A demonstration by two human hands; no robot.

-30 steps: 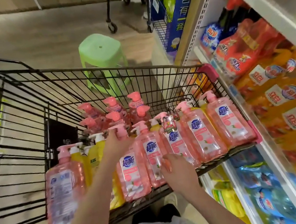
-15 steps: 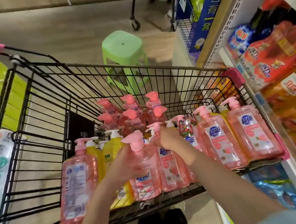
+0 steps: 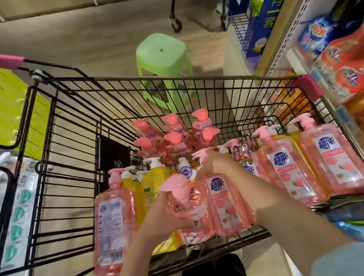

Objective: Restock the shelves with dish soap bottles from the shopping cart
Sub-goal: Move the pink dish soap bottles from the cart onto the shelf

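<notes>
Many pink soap bottles [image 3: 283, 170] crowd the cart [image 3: 306, 85].

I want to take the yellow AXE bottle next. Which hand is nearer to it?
Left. The left hand, gripping a pink bottle, is right beside the yellow bottle marked AXE. The right hand is farther right, gripping a second pink bottle.

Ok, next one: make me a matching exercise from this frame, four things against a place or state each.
Things
1. stool
2. AXE bottle
3. left hand
4. right hand

Places or states
A. grips the pump of the labelled pink bottle
B. green, on the floor beyond the cart
C. yellow, in the cart
D. holds the tipped pink bottle, pump toward the camera

Pairs: 1-B, 2-C, 3-D, 4-A
</notes>
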